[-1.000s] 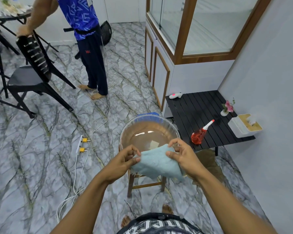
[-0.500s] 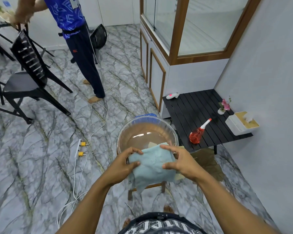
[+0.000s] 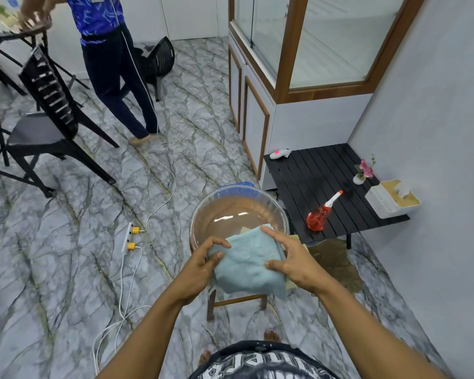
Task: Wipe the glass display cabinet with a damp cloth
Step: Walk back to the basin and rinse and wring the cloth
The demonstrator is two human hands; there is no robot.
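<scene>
Black chair [image 3: 39, 132] at 10 o'clock, Inspector, with a second person [image 3: 115, 77] standing behind it at 11. Log both?

Logged. Also a white power strip [image 3: 127, 237] on the marble floor at 8 o'clock, 2 yellow plugs seated in it. Now the hands.

Left hand [image 3: 200, 266], just left of 6 o'clock: fingers curled round the left edge of the light blue cloth [image 3: 246, 263], thumb on top. It is clamped on the cloth.

Where is the cloth?

It is held folded in the air at 6 o'clock, over the near rim of the glass bowl [image 3: 230, 195]. The bowl sits on a wooden stool [image 3: 238, 299].

Right hand?

Right hand [image 3: 296, 263], just right of 6: thumb and forefinger lie across the cloth's right edge, the other fingers hidden beneath. It grips the cloth too.

And the cabinet?

Glass display cabinet [image 3: 285, 50] at 1 o'clock, wood-framed, well apart from the cloth and touched by neither hand. A black slatted table [image 3: 312, 173] at 3 o'clock, beside the cabinet's base, carries a red spray bottle [image 3: 319, 216], 1 small flower pot [image 3: 363, 172] and a tissue box [image 3: 389, 201].
</scene>
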